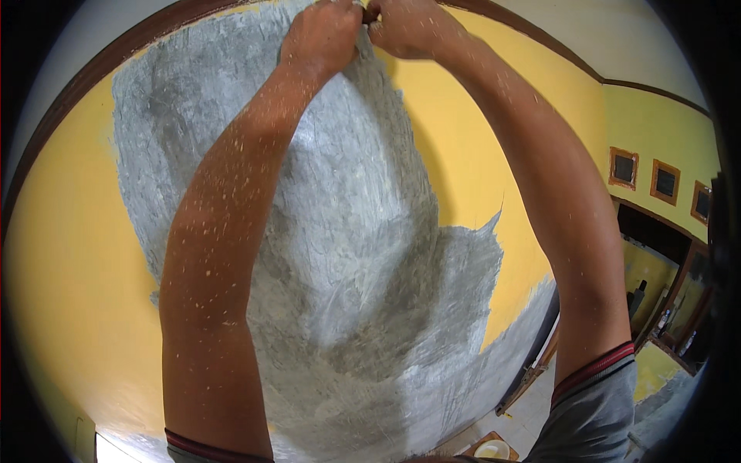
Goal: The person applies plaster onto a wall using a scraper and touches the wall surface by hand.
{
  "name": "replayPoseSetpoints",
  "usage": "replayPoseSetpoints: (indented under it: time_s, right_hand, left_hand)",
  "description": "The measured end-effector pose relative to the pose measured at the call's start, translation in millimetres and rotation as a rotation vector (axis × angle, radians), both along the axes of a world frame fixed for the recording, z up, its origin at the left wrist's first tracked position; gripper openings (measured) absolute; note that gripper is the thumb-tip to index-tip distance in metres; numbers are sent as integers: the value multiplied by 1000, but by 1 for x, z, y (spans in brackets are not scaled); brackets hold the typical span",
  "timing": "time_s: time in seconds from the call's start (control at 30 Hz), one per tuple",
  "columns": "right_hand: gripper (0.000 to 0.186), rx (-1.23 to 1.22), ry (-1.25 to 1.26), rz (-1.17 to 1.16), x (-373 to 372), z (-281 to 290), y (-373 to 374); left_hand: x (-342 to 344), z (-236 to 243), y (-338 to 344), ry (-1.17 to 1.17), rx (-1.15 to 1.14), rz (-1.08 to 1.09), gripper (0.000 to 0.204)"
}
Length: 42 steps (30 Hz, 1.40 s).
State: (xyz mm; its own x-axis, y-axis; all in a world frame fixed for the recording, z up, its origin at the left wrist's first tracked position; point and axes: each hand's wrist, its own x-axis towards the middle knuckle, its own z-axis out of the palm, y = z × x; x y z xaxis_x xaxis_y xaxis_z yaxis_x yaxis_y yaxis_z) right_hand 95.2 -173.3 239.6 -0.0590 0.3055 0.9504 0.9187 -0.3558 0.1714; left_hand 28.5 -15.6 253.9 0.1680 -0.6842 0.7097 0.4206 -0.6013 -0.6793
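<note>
Wall (pixel 347 170) ahead, part grey, part yellow; left hand (pixel 323 35) and right hand (pixel 409 28) nearly together up high, whether clamped we cannot tell; likely surfacing step, next needing even pressure.

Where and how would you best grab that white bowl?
The bowl is probably best pinched at its far rim, from above: it looks round, upright and open-topped, leaving that edge exposed. Its near side is cut off.

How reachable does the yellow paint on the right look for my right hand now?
Likely yes: your right hand is raised close to that yellow paint, and nothing visible stands between them.
</note>
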Motion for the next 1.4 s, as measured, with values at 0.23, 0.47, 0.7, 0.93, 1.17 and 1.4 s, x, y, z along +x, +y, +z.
replayPoseSetpoints:
  time_s: [0.23, 0.47, 0.7, 0.93, 1.17, 1.4]
  right_hand:
    - [24, -52, 270, 102, 10, -194, 2]
    - [28, -19, 236, 28, -6, -148, 4]
    - [28, -165, 200, -30, -16, -75, -24]
    - [28, -42, 264, 33, -12, -160, 6]
    - [34, 80, 44, 12, -13, -20, -5]
    - [26, 199, 368, 273, 15, -310, 18]
  left_hand:
    - [-8, -163, -7, 283, 0, 112, 12]
    - [-4, -113, 10, 223, 120, 73, 7]
    - [-7, -81, -15, 223, -115, 42, 30]
    - [-11, -128, 11, 269, 33, 80, 7]
    - [-13, -15, -21, 66, -126, 106, 10]
    - [-1, -246, -6, 410, -187, 58, 17]
